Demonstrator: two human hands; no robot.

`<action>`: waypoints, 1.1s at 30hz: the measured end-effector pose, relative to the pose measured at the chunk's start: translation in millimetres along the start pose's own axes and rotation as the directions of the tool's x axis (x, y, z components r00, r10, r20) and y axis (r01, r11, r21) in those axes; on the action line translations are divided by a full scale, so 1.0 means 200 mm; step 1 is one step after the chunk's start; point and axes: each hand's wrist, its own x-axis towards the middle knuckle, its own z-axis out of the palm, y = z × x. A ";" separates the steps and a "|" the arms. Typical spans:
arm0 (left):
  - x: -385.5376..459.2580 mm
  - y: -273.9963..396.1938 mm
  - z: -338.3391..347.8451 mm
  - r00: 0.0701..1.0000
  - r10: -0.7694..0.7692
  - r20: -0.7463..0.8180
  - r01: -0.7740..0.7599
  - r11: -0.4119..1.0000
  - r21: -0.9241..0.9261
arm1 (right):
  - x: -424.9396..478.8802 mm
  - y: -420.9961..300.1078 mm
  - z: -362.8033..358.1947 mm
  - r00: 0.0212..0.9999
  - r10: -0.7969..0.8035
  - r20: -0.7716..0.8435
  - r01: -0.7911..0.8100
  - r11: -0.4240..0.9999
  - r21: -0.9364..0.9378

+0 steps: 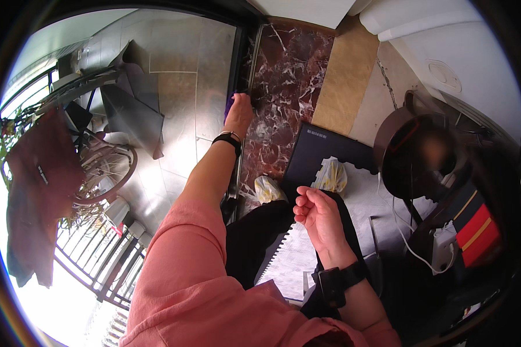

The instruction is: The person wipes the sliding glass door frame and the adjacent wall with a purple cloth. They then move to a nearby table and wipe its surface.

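Observation:
My left hand [239,113], at the end of an outstretched arm, is closed on a purple cloth [229,106]. The cloth lies against the dark metal frame [241,56] along the edge of the tiled area, partly hidden by the hand. My right hand [319,214] is held above my dark-trousered leg, its fingers loosely curled and nothing seen in it. Just beyond it, a clear plastic shoe cover with yellow marks [332,175] covers one foot on a dark mat [325,143]. The other covered foot [267,189] rests on the red marble floor strip [286,86].
Left of the frame are grey floor tiles [173,99], a bicycle wheel [132,167], a hanging dark red cloth [43,165], potted plants and a balcony railing [91,269]. At right stand a round dark container [395,160] and a white power strip with cables [443,247].

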 end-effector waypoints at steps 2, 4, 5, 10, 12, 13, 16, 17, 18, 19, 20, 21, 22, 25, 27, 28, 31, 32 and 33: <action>-0.08 0.02 -0.01 0.990 0.110 0.092 -0.105 0.993 -0.055 | -0.01 -0.01 0.00 1.000 0.006 -0.006 -0.006 1.000 0.011; -0.07 -0.03 -0.04 0.987 0.112 0.117 -0.092 0.982 -0.162 | 0.00 -0.03 0.02 1.000 0.000 0.008 -0.001 1.000 0.022; -0.03 -0.07 -0.05 0.990 0.083 0.118 -0.054 0.972 -0.230 | 0.00 -0.03 0.02 1.000 -0.004 0.019 0.004 1.000 0.031; 0.42 -0.53 -0.22 0.958 -0.165 -0.233 0.138 0.982 -0.128 | -0.03 -0.07 0.02 0.999 -0.033 0.023 0.032 0.999 0.021; 0.52 -0.64 -0.28 0.925 -0.259 -0.278 0.220 0.961 -0.165 | -0.02 -0.09 -0.02 0.999 -0.043 0.024 0.044 0.999 -0.002; 0.54 -0.65 -0.28 0.910 -0.293 -0.295 0.255 0.954 -0.159 | -0.01 -0.11 -0.03 0.998 -0.051 0.025 0.051 0.999 0.003; 0.54 -0.58 -0.26 0.951 -0.246 -0.186 0.234 0.968 -0.089 | -0.01 -0.14 -0.03 0.997 -0.071 0.035 0.071 0.997 0.012; 0.52 -0.53 -0.24 0.971 -0.207 -0.117 0.201 0.978 -0.059 | 0.00 -0.14 -0.02 0.996 -0.071 0.045 0.071 0.997 0.011; 0.49 -0.48 -0.24 0.987 -0.158 0.005 0.158 0.982 -0.098 | 0.00 -0.13 -0.02 0.996 -0.070 0.056 0.069 0.998 0.010; 0.46 -0.41 -0.20 0.984 -0.177 -0.002 0.176 0.980 -0.094 | -0.01 -0.13 -0.02 0.996 -0.061 0.069 0.061 0.998 0.008; 0.42 -0.35 -0.14 0.988 -0.156 -0.014 0.155 0.987 -0.042 | -0.02 -0.13 0.01 0.998 -0.054 0.035 0.053 0.998 0.022; 0.35 -0.30 -0.16 0.992 -0.122 -0.032 0.122 0.992 0.008 | -0.02 -0.13 0.01 0.998 -0.056 0.023 0.055 0.998 0.024; 0.29 -0.28 -0.17 0.997 -0.078 -0.001 0.078 0.997 0.000 | -0.02 -0.12 0.01 0.999 -0.050 0.022 0.049 0.998 0.030; 0.11 -0.17 -0.13 0.994 0.032 0.108 -0.021 0.995 -0.100 | -0.03 -0.10 0.04 0.998 -0.045 0.045 0.043 0.998 0.040; 0.03 -0.13 -0.13 0.954 0.149 0.259 -0.114 0.983 -0.147 | -0.04 -0.09 0.06 0.997 -0.041 0.064 0.038 0.998 0.044; -0.01 -0.11 -0.13 0.957 0.138 0.255 -0.115 0.988 -0.103 | -0.04 -0.09 0.08 0.997 -0.040 0.072 0.036 0.998 0.044; 0.05 -0.22 -0.23 0.938 0.123 0.323 -0.061 0.979 -0.196 | -0.04 -0.08 0.08 0.998 -0.033 0.061 0.031 0.999 0.033; 0.11 -0.29 -0.25 0.969 0.080 0.235 -0.035 0.981 -0.190 | -0.04 -0.07 0.08 0.998 -0.026 0.051 0.025 0.999 0.025; 0.15 -0.39 -0.32 0.997 -0.031 0.071 0.044 0.982 -0.186 | -0.03 -0.05 0.07 0.997 -0.034 0.065 0.032 0.999 0.025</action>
